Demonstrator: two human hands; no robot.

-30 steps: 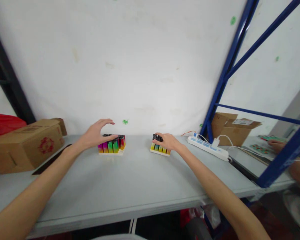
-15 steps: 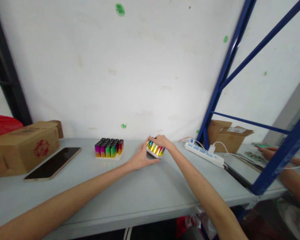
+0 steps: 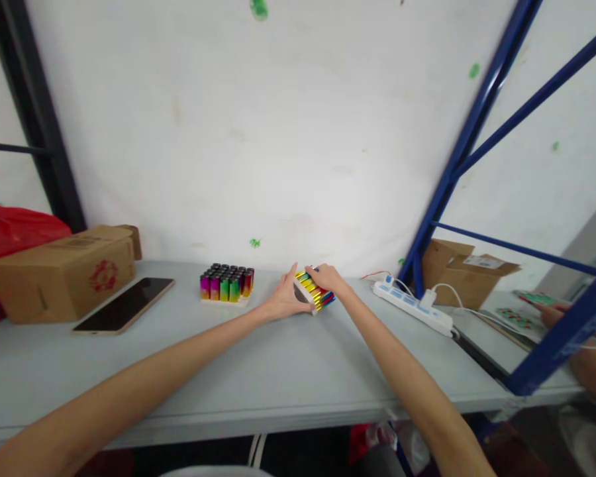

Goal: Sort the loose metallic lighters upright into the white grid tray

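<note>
A white tray of shiny, multicoloured lighters (image 3: pixel 316 291) is tipped on its side above the tabletop, its pale base turned towards the left. My left hand (image 3: pixel 284 298) grips that base, thumb along the near edge and a finger pointing up at the far one. From the right, my right hand (image 3: pixel 328 277) is closed over the lighters' upper side; some of its fingers are hidden. Left of both hands, a second tray (image 3: pixel 223 303) stands upright, filled with rows of black-topped lighters (image 3: pixel 223 286) in purple, green and red-orange.
A dark phone-like slab (image 3: pixel 126 306) lies by a cardboard box (image 3: pixel 64 275) and a red bag (image 3: pixel 14 232). On the right are a white power strip (image 3: pixel 412 308), a blue rack post (image 3: pixel 447 179) and an open carton (image 3: pixel 459 271). Beyond, another person's hand (image 3: pixel 553 315) holds something green.
The held tray has tilted further, so its base now faces left and more lighter sides show. Both hands have turned with it. The whole view has shifted slightly.
</note>
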